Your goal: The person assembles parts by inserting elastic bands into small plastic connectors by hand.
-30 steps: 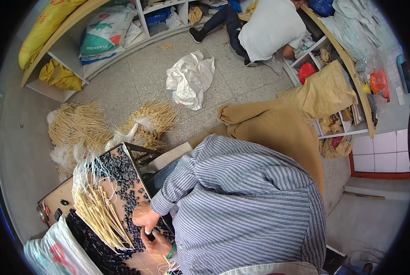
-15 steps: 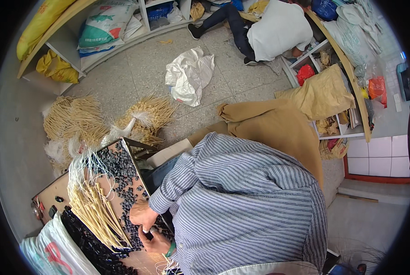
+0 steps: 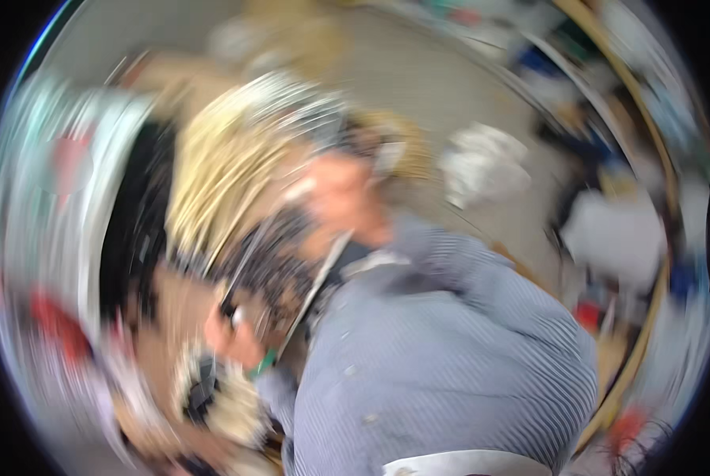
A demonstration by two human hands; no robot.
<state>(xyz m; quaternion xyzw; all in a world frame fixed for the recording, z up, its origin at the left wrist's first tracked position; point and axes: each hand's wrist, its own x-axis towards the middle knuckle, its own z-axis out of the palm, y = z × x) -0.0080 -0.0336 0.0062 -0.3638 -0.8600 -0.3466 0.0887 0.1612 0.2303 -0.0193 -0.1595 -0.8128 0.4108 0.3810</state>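
The whole picture is smeared by motion. My left hand (image 3: 234, 337), with a green band at its wrist, is low over the table, its fingers closed round a small black piece (image 3: 227, 306). A whitish wrap shows on one of its fingers. Farther up, my right hand (image 3: 343, 198) is at the table's edge, near the pale cords; blur hides its fingers and anything in them. Between the hands lie many small black pieces (image 3: 279, 242). To their left rests a bundle of pale straw-like strands (image 3: 220, 166) with white cords (image 3: 291, 91).
A dark heap (image 3: 137, 214) lies left of the bundle, beside a whitish sack (image 3: 65, 182). Another pale bundle (image 3: 224, 401) is near the front. A crumpled white sack (image 3: 486, 166) lies on the floor. A person in a white top (image 3: 615, 230) crouches by shelves at right.
The view has swung, shifting the scene right and turning it. My hands, together before, are now well apart: the right has moved up and away from the left.
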